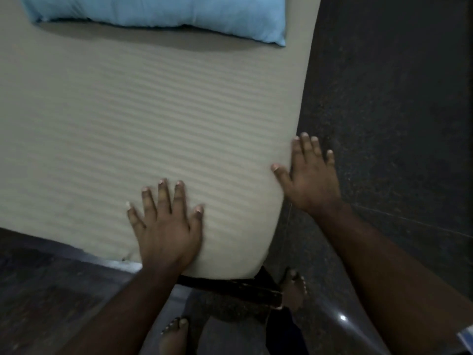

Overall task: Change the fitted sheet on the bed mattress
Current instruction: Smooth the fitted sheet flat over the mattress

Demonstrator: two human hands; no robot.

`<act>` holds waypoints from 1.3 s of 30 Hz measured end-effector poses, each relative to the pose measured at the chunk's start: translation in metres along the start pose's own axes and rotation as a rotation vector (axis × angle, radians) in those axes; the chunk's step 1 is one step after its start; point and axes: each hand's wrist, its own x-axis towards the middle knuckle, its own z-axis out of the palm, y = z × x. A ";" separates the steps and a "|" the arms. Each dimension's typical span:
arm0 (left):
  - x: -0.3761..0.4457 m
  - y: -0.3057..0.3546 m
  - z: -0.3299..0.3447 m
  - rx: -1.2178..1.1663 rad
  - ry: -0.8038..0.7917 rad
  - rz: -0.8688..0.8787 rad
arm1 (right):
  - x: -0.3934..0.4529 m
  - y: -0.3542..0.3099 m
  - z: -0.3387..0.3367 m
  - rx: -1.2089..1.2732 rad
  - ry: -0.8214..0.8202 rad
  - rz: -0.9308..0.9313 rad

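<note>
The beige fitted sheet with faint woven stripes [153, 119] covers the mattress and lies smooth and tight over its top. It reaches down over the rounded corner nearest to the person, which sits between the two hands.

The left hand [166, 226] lies flat on the sheet, just inside that near corner. Its fingers are straight and spread apart, palm down, and it holds nothing. The sheet continues ahead of this hand and far to its left.

The right hand [311, 175] is ahead of the left hand and to its right, at the side edge of the mattress. Its fingers are also straight and spread. The thumb rests on the top of the sheet, while the other fingers reach over the edge, above the floor. I cannot tell if the palm really touches the side of the mattress.

Well ahead of both hands, at the far end of the bed, a light blue soft rectangular pillow [163, 14] lies across the sheet.

To the right of the right hand there is a dark speckled stone floor [396, 111]. Below the left hand, under the near corner, a dark wooden bed frame [238, 288] shows. Close to it stand the person's two bare feet, the left foot [174, 336] and the right foot [293, 290].
</note>
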 end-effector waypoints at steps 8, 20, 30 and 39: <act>-0.027 0.109 0.011 -0.013 0.024 -0.034 | -0.010 -0.047 0.001 0.096 0.039 -0.695; 0.038 0.146 -0.005 -0.139 0.040 -0.241 | 0.123 0.007 -0.040 -0.080 0.062 -0.584; 0.087 0.155 0.001 -0.173 0.026 -0.352 | 0.243 0.010 -0.032 -0.091 0.015 -0.684; 0.161 0.178 -0.020 -0.224 0.039 -0.385 | 0.236 -0.036 -0.040 -0.054 -0.048 -0.988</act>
